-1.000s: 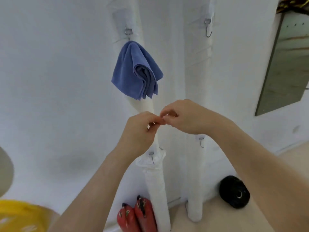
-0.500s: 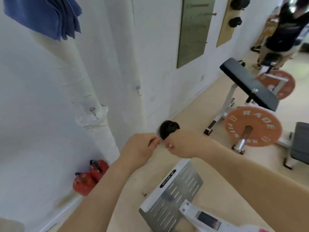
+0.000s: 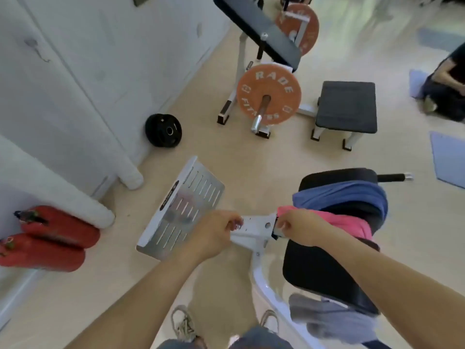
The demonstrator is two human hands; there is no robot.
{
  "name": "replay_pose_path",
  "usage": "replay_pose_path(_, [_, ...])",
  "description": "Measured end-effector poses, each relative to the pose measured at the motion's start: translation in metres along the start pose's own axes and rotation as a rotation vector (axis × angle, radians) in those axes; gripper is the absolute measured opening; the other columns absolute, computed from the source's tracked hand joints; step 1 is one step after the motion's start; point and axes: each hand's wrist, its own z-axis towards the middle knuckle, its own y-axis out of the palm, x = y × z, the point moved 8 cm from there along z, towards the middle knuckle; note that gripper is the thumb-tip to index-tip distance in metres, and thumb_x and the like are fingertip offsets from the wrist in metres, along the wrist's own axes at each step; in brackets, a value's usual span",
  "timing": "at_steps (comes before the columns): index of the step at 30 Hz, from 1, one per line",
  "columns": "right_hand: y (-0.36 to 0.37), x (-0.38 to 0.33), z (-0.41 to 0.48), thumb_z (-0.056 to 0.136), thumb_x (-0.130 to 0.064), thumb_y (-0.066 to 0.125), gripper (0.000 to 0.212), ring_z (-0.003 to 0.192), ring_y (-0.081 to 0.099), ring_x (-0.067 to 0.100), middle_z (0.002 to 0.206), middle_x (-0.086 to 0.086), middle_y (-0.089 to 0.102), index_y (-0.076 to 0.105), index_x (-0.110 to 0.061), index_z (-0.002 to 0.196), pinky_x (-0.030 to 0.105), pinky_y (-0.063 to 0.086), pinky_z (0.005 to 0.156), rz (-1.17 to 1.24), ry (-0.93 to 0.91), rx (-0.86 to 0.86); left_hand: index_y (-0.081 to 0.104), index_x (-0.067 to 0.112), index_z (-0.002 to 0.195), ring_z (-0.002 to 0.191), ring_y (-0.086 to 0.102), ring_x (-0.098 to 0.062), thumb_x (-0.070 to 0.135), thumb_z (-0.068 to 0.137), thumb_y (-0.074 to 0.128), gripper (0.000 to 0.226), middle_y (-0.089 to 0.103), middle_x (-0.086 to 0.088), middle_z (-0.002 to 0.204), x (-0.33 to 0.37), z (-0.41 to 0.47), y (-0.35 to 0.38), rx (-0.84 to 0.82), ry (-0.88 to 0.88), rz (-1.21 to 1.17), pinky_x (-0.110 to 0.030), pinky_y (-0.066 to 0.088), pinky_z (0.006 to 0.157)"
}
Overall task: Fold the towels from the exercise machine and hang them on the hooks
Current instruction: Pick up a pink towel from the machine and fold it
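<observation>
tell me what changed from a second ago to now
The view swung away from the wall hooks and the hung blue towel, down to the exercise machine. Both hands dropped with it: left hand and right hand now hover apart over the white frame, beside the pink towel and blue towel draped on the seat. Neither hand holds anything, as before.

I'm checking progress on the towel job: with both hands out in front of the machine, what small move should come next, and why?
Probably reach the right hand onto the pink towel and lift it. It lies draped on the black pad right beside that hand, with a blue towel just beyond it, and both hands look empty.
</observation>
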Motion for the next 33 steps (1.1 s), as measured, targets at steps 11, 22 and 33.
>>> replay_pose_path(11, [0.107,0.282,-0.094,0.084,-0.015,0.060,0.060,0.121,0.045,0.039,0.133,0.019,0.051,0.040,-0.015,0.140,0.041,0.034,0.101,0.580,0.556,0.270,0.070,0.027,0.097,0.091,0.059,-0.010,0.015,0.093,0.047,0.025,0.065,0.012,0.093,0.102,0.066,0.231,-0.272,-0.046,-0.079,-0.024,0.045,0.081])
replay_pose_path(22, [0.128,0.289,-0.034,0.094,-0.033,0.036,0.046,0.114,0.052,0.028,0.136,0.006,0.050,0.037,-0.024,0.139,0.047,0.044,0.094,0.663,0.577,0.402,0.060,0.013,0.126,0.121,0.047,-0.024,0.011,0.093,0.045,0.036,0.051,-0.007,0.132,0.132,0.175,0.296,-0.133,-0.031,0.050,-0.030,0.037,0.101])
replay_pose_path(33, [0.115,0.292,0.000,0.081,-0.032,0.049,0.036,0.080,0.055,0.030,0.113,0.005,0.053,0.062,-0.027,0.114,0.036,0.047,0.070,0.439,0.712,0.451,0.060,0.016,0.104,0.084,0.059,-0.013,0.023,0.090,0.057,0.015,0.065,0.005,0.093,0.097,0.231,0.323,-0.035,-0.266,-0.208,-0.026,0.042,0.073])
